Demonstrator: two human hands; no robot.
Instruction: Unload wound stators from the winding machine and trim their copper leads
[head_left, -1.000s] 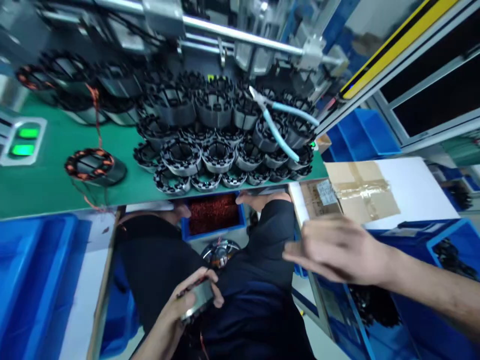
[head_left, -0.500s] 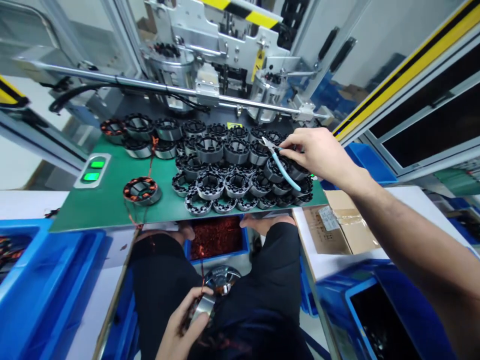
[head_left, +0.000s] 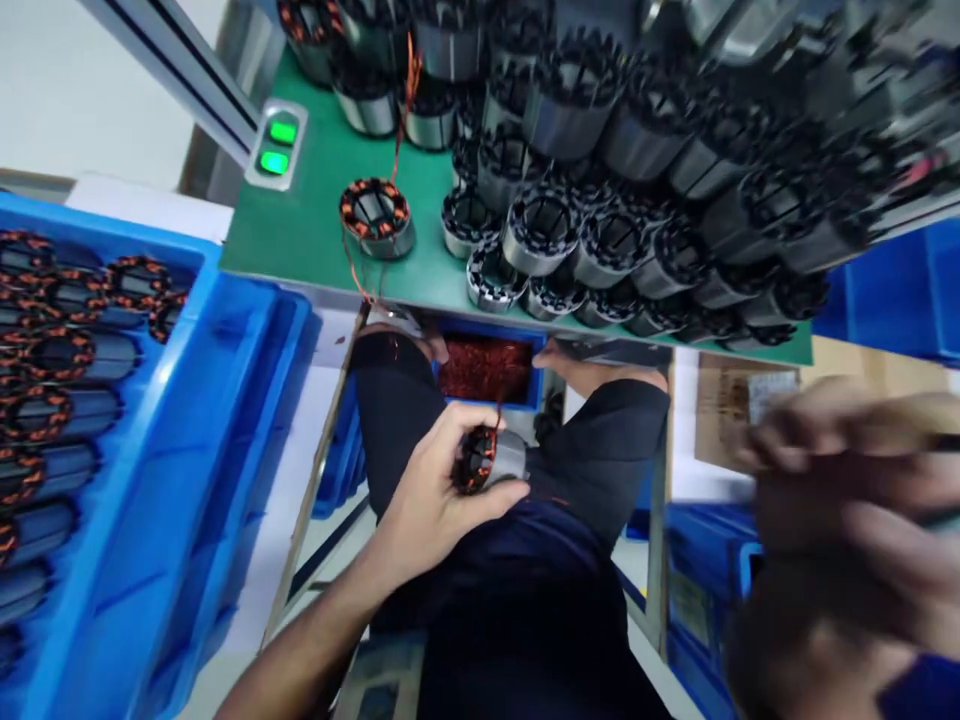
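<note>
One copper-wound stator (head_left: 508, 456) is gripped in the left hand (head_left: 435, 495) above the lap, leads (head_left: 499, 408) pointing far, probably to clear the palm. Right hand (head_left: 874, 465) is too blurry to tell what it's got. Bare-looking stators (head_left: 544, 235) are stacked on the bench (head_left: 300, 235), likely saving room.

No lettering or number can be read; print on the white label (head_left: 771, 384) of the cardboard box (head_left: 721, 408) is too small.
</note>
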